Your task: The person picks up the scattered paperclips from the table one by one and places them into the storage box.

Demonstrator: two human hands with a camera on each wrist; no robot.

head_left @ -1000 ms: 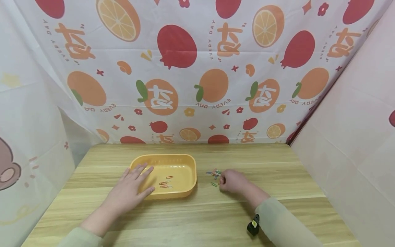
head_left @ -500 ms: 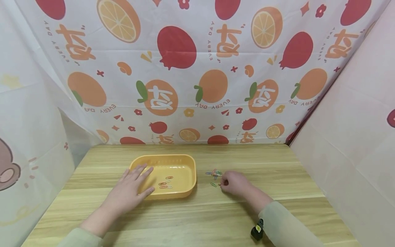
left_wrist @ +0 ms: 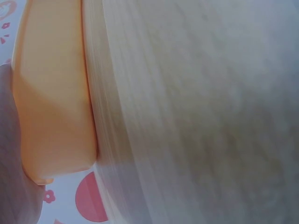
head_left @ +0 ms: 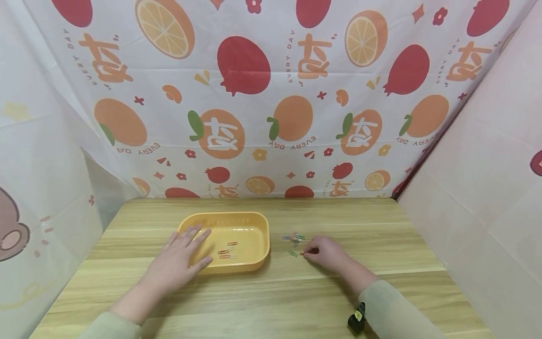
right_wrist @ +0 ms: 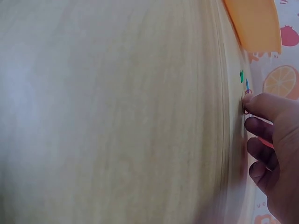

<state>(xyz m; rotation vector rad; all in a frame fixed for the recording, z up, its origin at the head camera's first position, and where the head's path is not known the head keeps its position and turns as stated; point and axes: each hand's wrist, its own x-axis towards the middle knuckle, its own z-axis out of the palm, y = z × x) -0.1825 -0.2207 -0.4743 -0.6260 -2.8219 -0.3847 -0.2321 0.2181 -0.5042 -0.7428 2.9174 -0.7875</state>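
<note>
Left hand: the left hand (head_left: 178, 263) lies flat with fingers straight and spread, resting on the near-left rim of the yellow tray (head_left: 254, 226); it grips nothing.
Right hand: the right hand (head_left: 325, 253) rests on the counter (head_left: 296, 301) to the right of the tray, fingers curled; in the right wrist view thumb and forefinger are together on a red paper clip (right_wrist: 246, 101) that lies against the counter surface.
Red paper clip: at the fingertips of the right hand, just right of the green paper clip (head_left: 293, 253), near the right side of the tray but apart from it.
Loose pile: a small pile of coloured paper clips (head_left: 295, 238) lies on the counter just far of the right hand, between it and the tray's right wall; the individual colours are too small to sort fully.
Tray contents: three paper clips in the tray (head_left: 227, 252) lie on the tray floor, towards its near side.
Tray position: left of centre on the counter, long side running left to right.
Sleeves: both forearms wear pale green sleeves; a small black device (head_left: 357, 318) sits at the right wrist.
Surroundings: a fruit-print cloth (head_left: 271, 94) hangs behind the far edge of the counter.
</note>
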